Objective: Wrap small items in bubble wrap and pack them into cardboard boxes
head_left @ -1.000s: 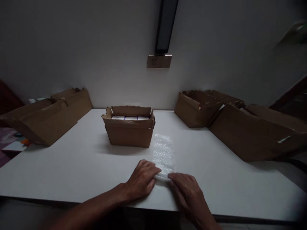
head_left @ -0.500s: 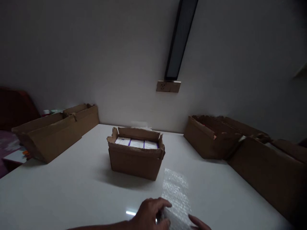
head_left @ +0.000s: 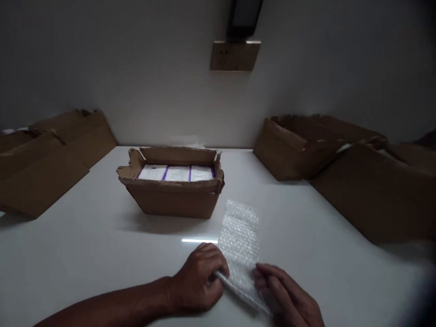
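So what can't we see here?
In the head view:
Bubble wrap: the held bit is hidden by the left hand.
Right hand: its wrist is cut off by the bottom edge.
White packs: their bottoms are hidden by the box.
Purple mark: too small to read.
Black panel: its top is cut off by the top edge.

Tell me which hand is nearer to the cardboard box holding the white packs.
Left. The left hand is on the near side of the box; the right hand is farther off, nearer the person and right, by the bubble wrap.
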A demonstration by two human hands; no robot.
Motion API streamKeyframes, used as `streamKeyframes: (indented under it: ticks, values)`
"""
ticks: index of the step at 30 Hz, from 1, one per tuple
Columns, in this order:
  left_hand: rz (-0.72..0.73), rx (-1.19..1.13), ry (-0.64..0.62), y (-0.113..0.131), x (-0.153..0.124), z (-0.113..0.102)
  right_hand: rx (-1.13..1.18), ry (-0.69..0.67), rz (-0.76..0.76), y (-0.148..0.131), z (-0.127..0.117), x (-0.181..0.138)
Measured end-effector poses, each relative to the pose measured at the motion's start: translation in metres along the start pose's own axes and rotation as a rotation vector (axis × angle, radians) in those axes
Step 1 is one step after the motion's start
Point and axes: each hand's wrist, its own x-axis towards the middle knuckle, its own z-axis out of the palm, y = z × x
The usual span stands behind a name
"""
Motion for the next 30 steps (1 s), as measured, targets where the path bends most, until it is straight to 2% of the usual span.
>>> streamKeyframes:
  ticks: [4,8,12,15,18,24,27,30]
  values:
    - [0.010,0.057,-0.083,0.009,-0.002,-0.003,-0.154,0.102,-0.180,-0.005,0.007,0.007]
    - [0.080,0.130,-0.191,0.021,-0.015,-0.011,-0.435,0.032,-0.383,-0.007,0.013,0.015]
    - [0.012,0.088,-0.212,0.036,-0.029,-0.025,-0.565,-0.031,-0.433,-0.011,0.018,0.019]
    - [-0.149,-0.001,-0.146,0.041,-0.029,-0.031,-0.548,-0.041,-0.443,-0.014,0.022,0.018]
    - [-0.295,-0.098,-0.119,0.041,-0.019,-0.027,-0.492,-0.023,-0.480,-0.022,0.023,0.014]
    - [-0.397,-0.296,-0.144,0.041,-0.011,-0.009,-0.224,-0.039,-0.365,-0.059,0.000,0.001]
    - [-0.433,-0.270,-0.126,0.043,-0.019,-0.004,-0.178,0.071,-0.367,-0.076,-0.015,0.006]
    - [-0.488,-0.135,-0.060,0.042,-0.023,-0.001,-0.228,0.150,-0.403,-0.080,-0.019,0.028]
